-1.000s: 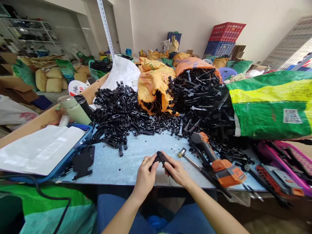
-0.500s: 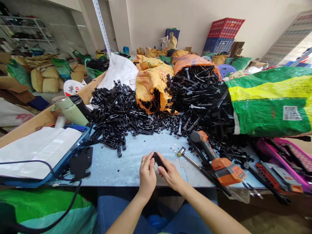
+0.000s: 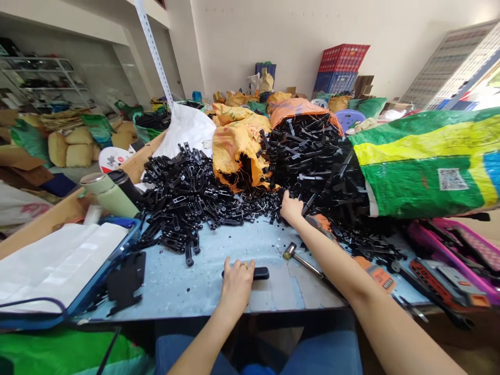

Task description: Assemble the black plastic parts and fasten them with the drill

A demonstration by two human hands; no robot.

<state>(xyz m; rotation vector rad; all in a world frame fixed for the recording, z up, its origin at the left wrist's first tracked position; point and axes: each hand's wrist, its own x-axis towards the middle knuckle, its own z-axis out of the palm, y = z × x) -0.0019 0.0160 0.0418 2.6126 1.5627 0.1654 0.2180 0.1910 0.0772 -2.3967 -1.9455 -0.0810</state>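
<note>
My left hand [image 3: 236, 284] is closed over a black elongated plastic part [image 3: 261, 273] at the near side of the blue-topped table. The part lies sideways, and its rounded right end with a hole sticks out past my fingers. My right hand [image 3: 292, 208] reaches forward to the heap of black forked plastic parts [image 3: 312, 156], beside the small pins and loose bits [image 3: 255, 204]. Its fingers are curled; what they grip, if anything, is hidden. Another heap of black plastic links [image 3: 187, 195] lies to the left.
A hammer [image 3: 291, 252] and an orange cordless power tool [image 3: 375, 273], partly behind my right forearm, lie on the right. A pink basket [image 3: 469, 239] and green-yellow sack [image 3: 417, 192] stand beyond. On the left are a blue tray [image 3: 135, 229] with white paper and a green flask [image 3: 109, 195].
My hands have parted. The left has lowered the black part to the table, while the right has let go and moved forward to the heaps. The view has shifted slightly.
</note>
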